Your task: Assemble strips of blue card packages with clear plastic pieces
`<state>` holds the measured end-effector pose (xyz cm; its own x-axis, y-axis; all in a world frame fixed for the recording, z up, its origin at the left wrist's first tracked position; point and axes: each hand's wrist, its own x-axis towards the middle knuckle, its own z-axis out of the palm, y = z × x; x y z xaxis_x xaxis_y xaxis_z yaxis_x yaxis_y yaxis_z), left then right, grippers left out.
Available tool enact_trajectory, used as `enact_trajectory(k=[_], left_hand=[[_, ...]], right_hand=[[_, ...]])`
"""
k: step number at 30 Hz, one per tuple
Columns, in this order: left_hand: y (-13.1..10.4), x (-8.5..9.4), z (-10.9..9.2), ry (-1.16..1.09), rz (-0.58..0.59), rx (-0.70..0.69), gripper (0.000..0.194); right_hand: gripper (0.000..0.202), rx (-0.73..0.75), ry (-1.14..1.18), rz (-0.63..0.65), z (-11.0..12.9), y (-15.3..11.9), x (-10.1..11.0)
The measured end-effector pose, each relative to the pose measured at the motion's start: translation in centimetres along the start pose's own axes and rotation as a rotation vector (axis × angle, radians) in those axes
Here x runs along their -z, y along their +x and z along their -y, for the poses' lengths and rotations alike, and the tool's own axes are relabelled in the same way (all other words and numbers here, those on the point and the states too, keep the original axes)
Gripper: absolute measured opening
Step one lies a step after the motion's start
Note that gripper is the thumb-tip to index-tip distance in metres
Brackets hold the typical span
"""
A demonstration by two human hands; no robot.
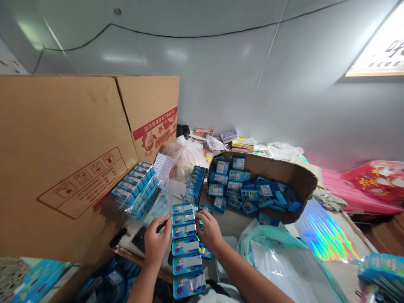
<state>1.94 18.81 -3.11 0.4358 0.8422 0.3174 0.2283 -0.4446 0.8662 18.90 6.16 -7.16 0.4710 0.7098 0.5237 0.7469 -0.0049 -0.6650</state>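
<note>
From the head camera, a row of small blue boxes [186, 246] runs from the chest outward along the middle of the table, standing edge to edge in a single file; the left hand [156, 244] presses against the row's left side near its far end, fingers curled with the tips touching the upper boxes; the right hand [208, 229] bears on the right side opposite, fingers bent, so the two hands squeeze the file between them; whether either thumb pinches a single box I cannot tell; a clear plastic bag [158, 198] lies just beyond the far end of the row, with more blue boxes packed in bags [134, 189] leaning against the tall cardboard carton [63, 168] that walls off the whole left side; to the right, an open low cardboard tray [296, 179] holds loose blue boxes in a jumble, its near rim close to the right hand; a crumpled teal-edged plastic sheet [277, 256] crowds the right forearm; open room is narrow, a strip of bare table between the tray and the row; a holographic sheet [325, 235] lies further right.
</note>
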Motion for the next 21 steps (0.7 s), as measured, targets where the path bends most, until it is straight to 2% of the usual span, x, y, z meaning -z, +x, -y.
enact_trajectory(k=[5,10,14,21], left_hand=[[-1.7,0.9,0.1,0.024,0.001,-0.204,0.009],[-3.2,1.2,0.0,0.075,0.034,-0.401,0.017],[-3.6,1.5,-0.1,0.09,0.037,-0.471,0.021],[-4.0,2.1,0.4,0.095,0.076,-0.514,0.022]], right_hand=[[0.022,-0.005,0.053,-0.067,1.0,-1.2,0.5],[0.02,0.011,0.077,-0.083,2.0,-2.0,1.8],[0.019,0.008,0.078,-0.073,2.8,-2.4,2.5],[0.017,-0.018,0.052,-0.044,3.3,-4.0,3.2]])
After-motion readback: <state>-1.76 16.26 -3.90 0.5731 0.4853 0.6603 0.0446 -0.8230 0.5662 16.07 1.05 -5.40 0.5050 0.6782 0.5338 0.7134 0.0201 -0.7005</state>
